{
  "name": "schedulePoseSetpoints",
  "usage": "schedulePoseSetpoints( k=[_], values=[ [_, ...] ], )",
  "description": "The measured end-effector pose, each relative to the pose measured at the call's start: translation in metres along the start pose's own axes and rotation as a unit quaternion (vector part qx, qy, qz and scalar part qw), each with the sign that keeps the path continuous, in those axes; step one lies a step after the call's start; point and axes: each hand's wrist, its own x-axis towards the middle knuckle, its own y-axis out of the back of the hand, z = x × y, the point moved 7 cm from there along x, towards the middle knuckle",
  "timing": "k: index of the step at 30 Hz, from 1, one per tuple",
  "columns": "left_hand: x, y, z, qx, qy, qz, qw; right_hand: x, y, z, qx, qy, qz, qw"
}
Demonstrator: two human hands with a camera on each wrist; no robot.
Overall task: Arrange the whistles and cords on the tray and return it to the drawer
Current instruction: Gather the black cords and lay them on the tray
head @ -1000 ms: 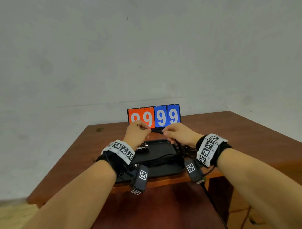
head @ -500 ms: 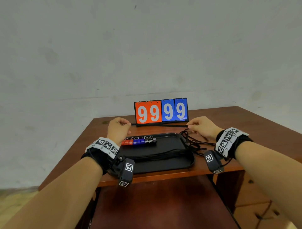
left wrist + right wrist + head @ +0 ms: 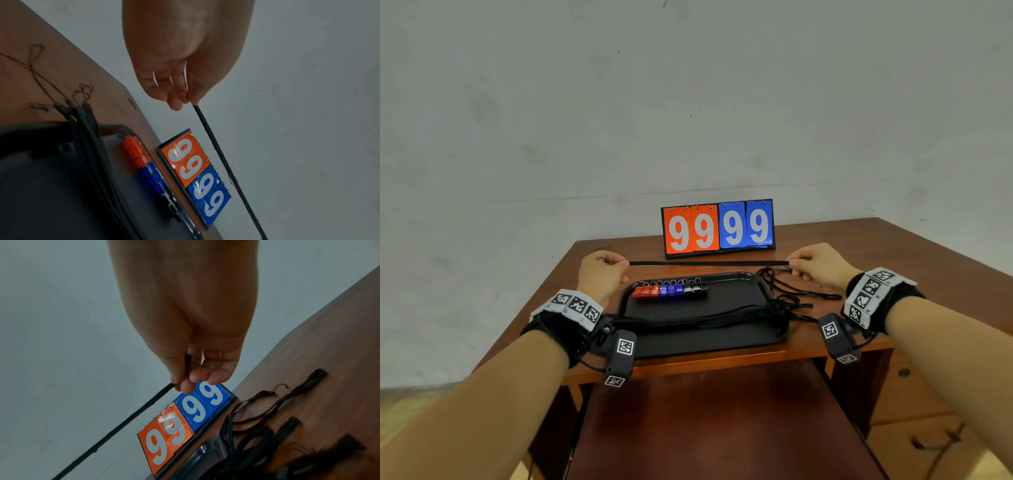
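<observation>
Fingers of the left hand (image 3: 601, 274) are pinching one end of a black cord (image 3: 709, 263), and the right hand (image 3: 816, 265) is pinching the other end between thumb and forefinger. Both hands are holding it above the table (image 3: 893, 246), so the cord is running straight and level from one hand to the other, in front of the score board (image 3: 717, 228) and above the far rim of the tray (image 3: 739, 339). In the wrist views the other fingers of each hand are curling loosely beside the cord.

The black tray is lying on the wooden table, near its front edge. On the far part of the tray a row of whistles (image 3: 671, 290) is lying side by side: red ones at the left, blue ones in the middle, black ones at the right. Each whistle is having a small metal ring at the far side. Across the middle of the tray several straightened cords (image 3: 688, 317) are lying together, and their ends are reaching over the left rim onto the table. Just beside the right rim, a loose heap of tangled cords (image 3: 791, 294) is lying on the table, under the right hand. The score board is standing at the back and showing 99 in orange and 99 in blue.
</observation>
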Motion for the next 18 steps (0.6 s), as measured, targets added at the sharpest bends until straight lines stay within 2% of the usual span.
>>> schedulePoseSetpoints(
  k=[7, 11, 18],
  values=[
    [-0.003, 0.027, -0.026, 0.084, 0.003, -0.014, 0.996, -0.006, -0.024, -0.007, 0.043, -0.019, -0.048, 0.998],
    [-0.004, 0.034, -0.037, 0.151, -0.006, -0.032, 0.988, -0.010, -0.042, -0.015, -0.004, 0.003, -0.088, 0.996],
    [-0.011, 0.035, -0.055, 0.211, -0.012, -0.068, 0.975, -0.010, -0.050, -0.001, -0.015, -0.016, -0.088, 0.996]
  ],
)
